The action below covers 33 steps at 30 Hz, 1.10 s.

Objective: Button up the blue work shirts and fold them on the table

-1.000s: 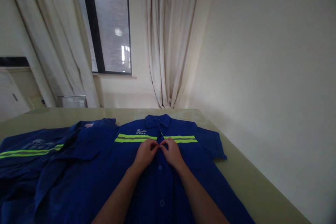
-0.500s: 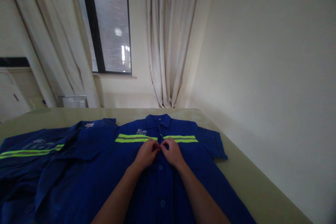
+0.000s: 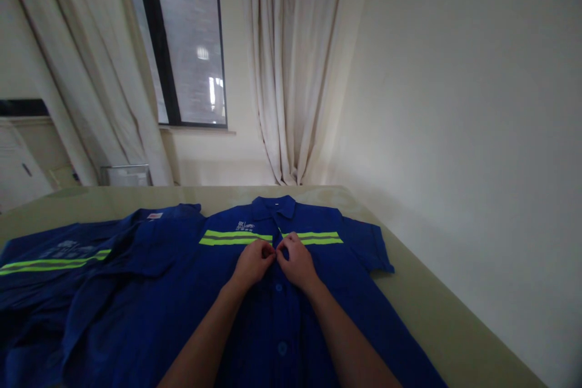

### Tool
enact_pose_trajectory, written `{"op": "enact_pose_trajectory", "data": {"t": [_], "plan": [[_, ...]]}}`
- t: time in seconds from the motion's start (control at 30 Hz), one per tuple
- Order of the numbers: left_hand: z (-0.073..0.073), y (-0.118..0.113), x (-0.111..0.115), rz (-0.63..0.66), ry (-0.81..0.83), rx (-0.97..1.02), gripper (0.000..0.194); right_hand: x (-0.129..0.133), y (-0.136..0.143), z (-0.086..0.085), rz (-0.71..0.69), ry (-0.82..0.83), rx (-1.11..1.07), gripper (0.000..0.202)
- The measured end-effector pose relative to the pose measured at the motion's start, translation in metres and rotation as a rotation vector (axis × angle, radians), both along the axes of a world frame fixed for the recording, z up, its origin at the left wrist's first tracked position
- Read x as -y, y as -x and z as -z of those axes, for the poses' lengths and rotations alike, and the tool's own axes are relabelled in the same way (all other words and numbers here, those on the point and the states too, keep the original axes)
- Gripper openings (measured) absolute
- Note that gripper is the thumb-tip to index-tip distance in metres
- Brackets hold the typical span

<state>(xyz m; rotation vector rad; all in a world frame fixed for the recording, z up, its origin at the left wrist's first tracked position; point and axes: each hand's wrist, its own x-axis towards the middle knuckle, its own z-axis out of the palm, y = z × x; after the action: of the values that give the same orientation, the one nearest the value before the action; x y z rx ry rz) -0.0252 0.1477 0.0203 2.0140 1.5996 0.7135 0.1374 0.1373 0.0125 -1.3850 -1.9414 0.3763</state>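
A blue short-sleeved work shirt with yellow-green reflective bands lies spread face up, its collar at the far end. My left hand and my right hand meet at its front opening, just below the band. Each hand pinches the front edge of the shirt with thumb and forefinger, fingertips nearly touching. Whatever small part sits between the fingertips is hidden. Nearer to me, a button and a lower button show along the front. Above my hands the collar parts slightly.
A second blue work garment with the same band lies rumpled on the left, against the shirt. Both rest on a pale greenish table. A wall runs along the right side; curtains and a window are behind.
Both hands stay pinched at the same spot on the shirt front, with only slight finger movement. The view has shifted very slightly.
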Motion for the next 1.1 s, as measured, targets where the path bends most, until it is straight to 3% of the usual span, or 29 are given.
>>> {"op": "enact_pose_trajectory", "data": {"t": [0.13,0.3,0.47,0.7,0.8,0.97,1.1], "plan": [[-0.003,-0.005,0.006,-0.04,-0.014,-0.048,0.01,0.001,0.002,0.0,0.046,0.012,0.012,0.006],[-0.009,-0.017,0.02,-0.057,-0.104,-0.136,0.009,-0.009,-0.002,0.006,0.099,0.029,-0.16,0.009],[-0.004,-0.018,0.026,-0.021,-0.229,-0.247,0.009,-0.016,-0.004,0.009,0.124,0.072,-0.221,0.011],[0.003,-0.017,0.025,-0.083,-0.358,-0.364,0.035,-0.009,-0.003,0.0,0.128,0.08,-0.141,0.03],[0.008,-0.018,0.031,-0.052,-0.349,-0.42,0.045,0.002,0.001,-0.004,0.165,0.101,-0.077,0.031],[0.017,-0.019,0.062,0.021,-0.305,-0.477,0.051,0.022,0.011,-0.019,0.276,0.197,0.105,0.018],[0.015,-0.024,0.104,0.037,-0.289,-0.515,0.055,0.027,0.019,-0.03,0.342,0.185,0.307,0.035]]}}
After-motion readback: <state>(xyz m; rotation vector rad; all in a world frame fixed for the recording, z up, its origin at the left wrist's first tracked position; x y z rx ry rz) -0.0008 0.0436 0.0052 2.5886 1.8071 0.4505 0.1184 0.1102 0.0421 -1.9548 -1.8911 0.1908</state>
